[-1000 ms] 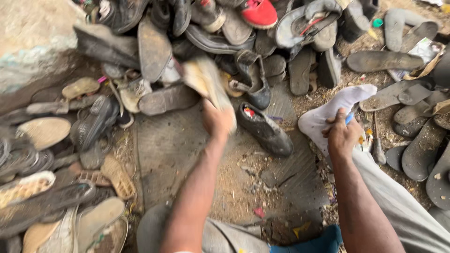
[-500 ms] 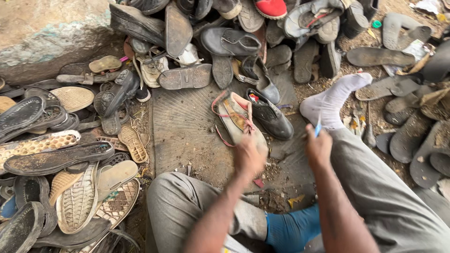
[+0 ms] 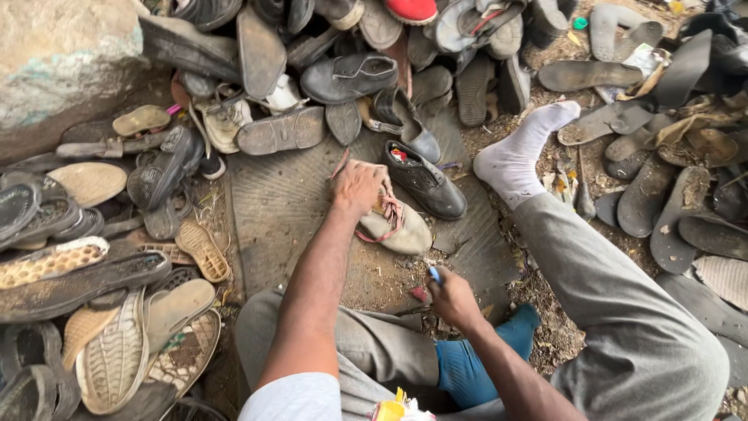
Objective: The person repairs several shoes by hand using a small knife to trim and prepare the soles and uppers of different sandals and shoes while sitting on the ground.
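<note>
We sit on the ground among heaps of worn shoes and loose soles. Our left hand [image 3: 357, 185] rests on a pale shoe with pink laces [image 3: 393, 226], fingers closed over its upper end and pressing it onto the ribbed mat [image 3: 273, 210] that serves as the working floor. Our right hand [image 3: 452, 298] hovers lower, near the knee, closed around a small blue-tipped tool [image 3: 434, 274]; what kind of tool it is we cannot tell. A black shoe [image 3: 425, 181] lies just beside the pale one, touching or nearly so, and our foot in a white sock [image 3: 518, 156] stretches out to the right of both. We judge the step in hand to be steadying the pale shoe for work. The next move would seem to call for bringing the tool up to the shoe while the left hand keeps it from sliding on the mat.
</note>
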